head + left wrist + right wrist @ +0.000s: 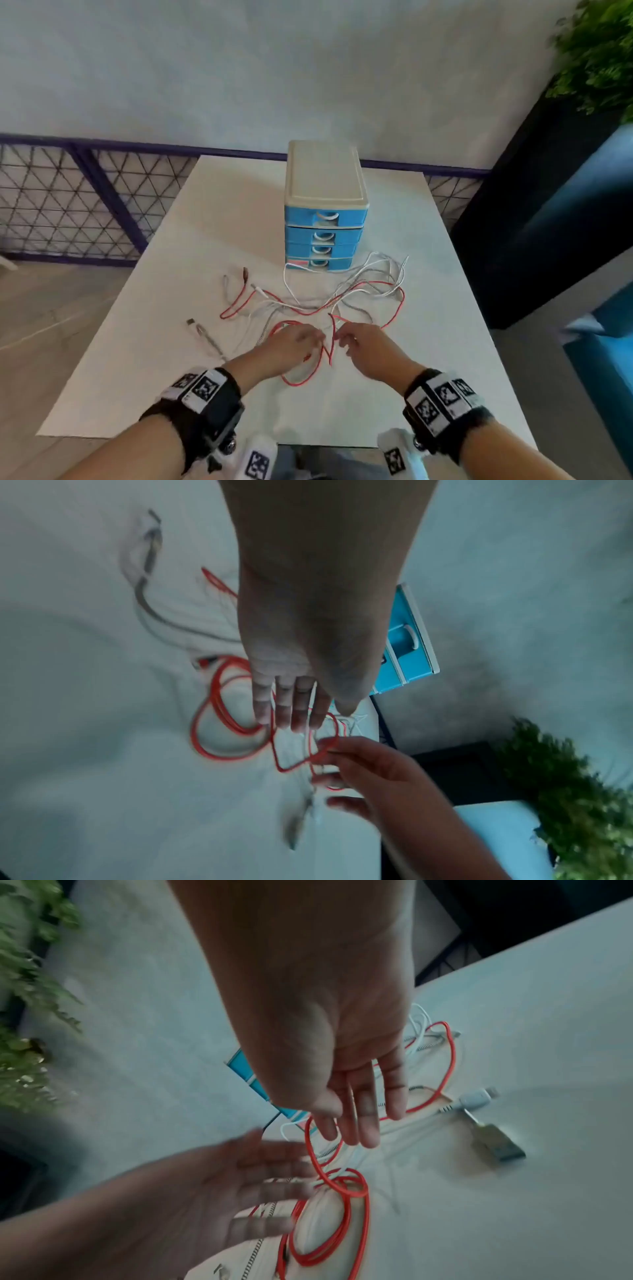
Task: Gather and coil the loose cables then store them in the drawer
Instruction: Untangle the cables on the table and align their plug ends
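Red cable point(310, 371) loops on the table point(144, 342) btwn your hands, tangled w/ white cable point(376, 274) in front of the blue drawer unit point(325, 219). Left hand point(294, 346) fingers straight, over the loops. Right hand point(363, 349) pinches the red cable.

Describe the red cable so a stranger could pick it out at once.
On the white table, before the blue drawer unit, lies a tangle of cables. The red cable loops through it toward both hands; its neighbours are white or grey.
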Available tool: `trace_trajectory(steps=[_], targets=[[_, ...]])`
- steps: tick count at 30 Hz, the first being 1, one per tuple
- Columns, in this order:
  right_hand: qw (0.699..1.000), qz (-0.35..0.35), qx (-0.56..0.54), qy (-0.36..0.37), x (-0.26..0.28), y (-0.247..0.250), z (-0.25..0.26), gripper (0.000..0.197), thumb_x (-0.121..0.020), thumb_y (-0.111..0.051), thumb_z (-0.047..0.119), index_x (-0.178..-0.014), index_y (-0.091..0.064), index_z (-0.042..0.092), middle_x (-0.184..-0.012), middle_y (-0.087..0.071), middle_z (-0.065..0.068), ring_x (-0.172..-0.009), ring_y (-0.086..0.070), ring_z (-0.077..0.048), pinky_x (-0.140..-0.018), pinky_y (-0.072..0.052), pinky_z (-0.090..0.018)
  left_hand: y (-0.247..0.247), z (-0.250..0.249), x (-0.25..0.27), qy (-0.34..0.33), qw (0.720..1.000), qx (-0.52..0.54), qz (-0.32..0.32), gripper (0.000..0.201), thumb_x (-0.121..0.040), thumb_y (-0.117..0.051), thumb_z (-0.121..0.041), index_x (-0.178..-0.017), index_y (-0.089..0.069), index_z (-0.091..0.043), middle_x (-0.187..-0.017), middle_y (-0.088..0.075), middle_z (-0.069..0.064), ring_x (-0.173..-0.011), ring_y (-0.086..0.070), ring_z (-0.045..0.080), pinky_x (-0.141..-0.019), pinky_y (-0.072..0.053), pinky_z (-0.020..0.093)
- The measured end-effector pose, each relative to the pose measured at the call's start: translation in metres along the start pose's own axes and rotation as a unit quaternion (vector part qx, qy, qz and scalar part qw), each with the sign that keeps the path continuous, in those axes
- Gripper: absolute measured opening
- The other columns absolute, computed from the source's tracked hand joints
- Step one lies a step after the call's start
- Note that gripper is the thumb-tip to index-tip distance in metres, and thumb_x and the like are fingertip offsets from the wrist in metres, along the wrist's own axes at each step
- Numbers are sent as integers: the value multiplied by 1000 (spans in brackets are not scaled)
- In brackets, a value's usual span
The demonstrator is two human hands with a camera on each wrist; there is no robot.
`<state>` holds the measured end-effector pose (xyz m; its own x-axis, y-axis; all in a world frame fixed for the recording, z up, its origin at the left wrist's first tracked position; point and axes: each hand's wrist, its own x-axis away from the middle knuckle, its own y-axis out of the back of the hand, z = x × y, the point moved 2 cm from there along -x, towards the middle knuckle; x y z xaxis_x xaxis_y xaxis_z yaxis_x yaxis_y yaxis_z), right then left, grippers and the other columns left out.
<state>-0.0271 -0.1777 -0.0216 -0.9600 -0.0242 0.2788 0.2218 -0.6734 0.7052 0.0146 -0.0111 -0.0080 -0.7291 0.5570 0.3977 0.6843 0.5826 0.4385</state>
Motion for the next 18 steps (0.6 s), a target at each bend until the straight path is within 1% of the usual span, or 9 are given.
trace_trajectory(steps=[2,4,6,8,10,12,15,16,18], targets=[[999,-22,-27,-21,-4,-4,-3,29,-91,-42,2,-98,-70,6,-91,-66,-1,-89,-64,-22,-78,-45,-25,-6,-7,-13,13,999,10,-29,18,-94,-49,-22,-95,-67,-19,-89,-64,-4,-77,-58,5,-73,-43,9],[991,-23,-102,-82,-9,-8,-1,28,-93,-44,13,-93,-69,2,-95,-71,-12,-94,-66,-31,-73,-46,-32,-11,-16,-19,10,999,-15,-46,19,-93,-53,-29,-94,-66,-16,-89,-69,0,-80,-63,9,-66,-40,11],[962,-19,-227,-152,-15,-7,0,37,-95,-43,30,-94,-69,4,-91,-72,-11,-89,-67,-28,-72,-47,-32,-15,-23,-19,-19,999,8,-31,13,-92,-57,-23,-81,-63,-18,-80,-68,-1,-70,-62,-1,-60,-38,8],[916,6,-362,-176,-15,-6,10,39,-97,-43,36,-86,-66,7,-73,-67,-1,-70,-62,-18,-66,-48,-30,-17,-30,-15,-46,999,20,-3,16,-89,-54,-5,-79,-60,-16,-72,-63,-7,-57,-57,-12,-58,-39,3],[881,31,-447,-152,-14,-6,24,35,-97,-47,26,-67,-56,10,-53,-57,-3,-47,-51,-17,-49,-41,-26,-19,-30,-12,-64,997,22,30,20,-84,-47,6,-82,-57,-11,-70,-63,-3,-57,-59,-7,-67,-48,15],[837,32,-525,-150,-20,-8,30,29,-92,-53,18,-64,-52,9,-55,-54,-12,-39,-49,-19,-40,-33,-25,-19,-23,-8,-73,995,7,72,20,-83,-46,5,-79,-51,-14,-65,-63,0,-58,-63,10,-72,-52,36],[732,-14,-652,-197,-28,-2,26,25,-97,-44,7,-73,-52,7,-59,-60,-7,-47,-59,-13,-43,-47,-22,-15,-3,4,-47,987,-72,138,12,-91,-50,-20,-81,-50,-25,-68,-60,-5,-62,-60,16,-66,-49,34],[710,-28,-675,-199,-30,3,23,26,-98,-42,6,-74,-51,7,-56,-59,-5,-46,-57,-13,-48,-51,-23,-13,3,8,-45,985,-83,144,11,-92,-50,-23,-81,-51,-27,-71,-59,-4,-66,-57,16,-64,-48,32],[728,-20,-656,-198,-31,10,14,27,-100,-39,12,-76,-51,9,-57,-61,-3,-52,-59,-14,-57,-52,-28,-7,10,15,-53,988,-80,124,12,-93,-50,-25,-82,-53,-30,-76,-58,-3,-70,-55,12,-62,-46,27]])
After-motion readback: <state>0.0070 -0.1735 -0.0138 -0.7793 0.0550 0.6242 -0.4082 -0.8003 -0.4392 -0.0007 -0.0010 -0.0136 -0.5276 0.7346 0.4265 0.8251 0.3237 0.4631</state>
